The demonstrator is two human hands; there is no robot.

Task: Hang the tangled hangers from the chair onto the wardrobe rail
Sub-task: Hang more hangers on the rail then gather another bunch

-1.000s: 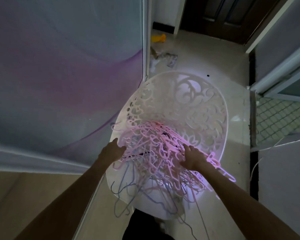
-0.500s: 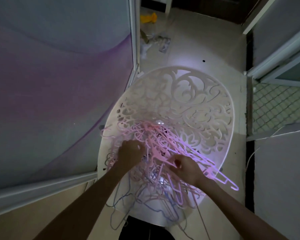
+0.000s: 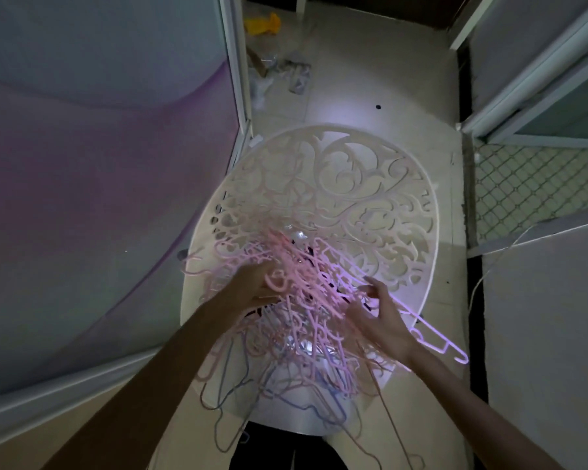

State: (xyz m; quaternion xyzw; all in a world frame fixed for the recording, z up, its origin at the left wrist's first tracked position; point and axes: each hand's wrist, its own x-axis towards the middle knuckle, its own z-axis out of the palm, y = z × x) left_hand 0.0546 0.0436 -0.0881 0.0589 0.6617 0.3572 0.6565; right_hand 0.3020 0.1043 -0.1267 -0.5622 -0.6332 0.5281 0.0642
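Observation:
A tangled heap of pink and pale blue hangers (image 3: 306,317) lies on the seat of a white ornate chair (image 3: 353,205), some dangling over the front edge. My left hand (image 3: 252,288) is dug into the left part of the heap, fingers curled among pink hangers with a hook looped over them. My right hand (image 3: 382,317) rests on the right side of the heap with fingers spread and loose. One lilac hanger (image 3: 435,337) sticks out to the right past my right wrist. The wardrobe rail is out of view.
A large wardrobe door (image 3: 99,164) with a purple swirl stands close on the left. Grey panels and a mesh screen (image 3: 530,184) close in the right. Behind the chair, a yellow object (image 3: 262,23) and scraps of litter (image 3: 286,76) lie on the tiled floor.
Both hands moved from the sides of the heap in onto it. My left hand pushed deeper into the pink hangers, and my right hand opened its fingers.

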